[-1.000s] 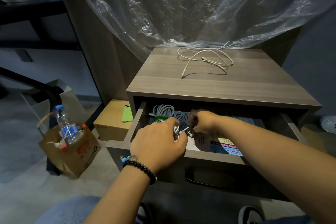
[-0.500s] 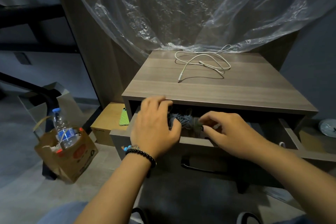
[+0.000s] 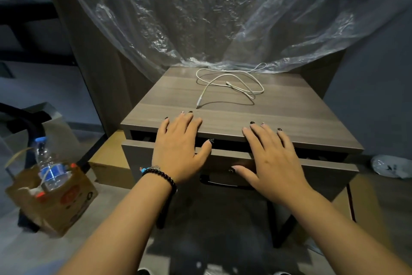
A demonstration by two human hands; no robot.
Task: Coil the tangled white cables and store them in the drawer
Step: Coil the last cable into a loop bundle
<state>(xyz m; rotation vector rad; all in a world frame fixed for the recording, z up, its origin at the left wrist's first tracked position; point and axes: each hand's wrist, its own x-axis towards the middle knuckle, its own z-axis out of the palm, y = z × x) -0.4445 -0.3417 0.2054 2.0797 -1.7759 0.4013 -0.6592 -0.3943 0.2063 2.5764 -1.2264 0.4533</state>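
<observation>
Nearest, we lay our left hand [image 3: 178,149] and right hand [image 3: 270,156] flat, fingers released, across the nearly shut drawer [image 3: 323,171] front and the worktop [image 3: 289,114] edge. Farther back, one white cable [image 3: 229,86] lies loosely looped on top.

You are looking down in a dim room at a wood-grain nightstand [image 3: 278,116] standing on a grey floor [image 3: 26,250], with crinkled clear plastic sheeting [image 3: 200,18] hanging over a wooden panel behind its back edge. To its left, a brown paper bag [image 3: 58,203] on the floor holds a plastic water bottle [image 3: 48,167], and a cardboard box [image 3: 109,163] sits against the nightstand's left side. A dark grey wall [image 3: 374,100] rises on the right.
</observation>
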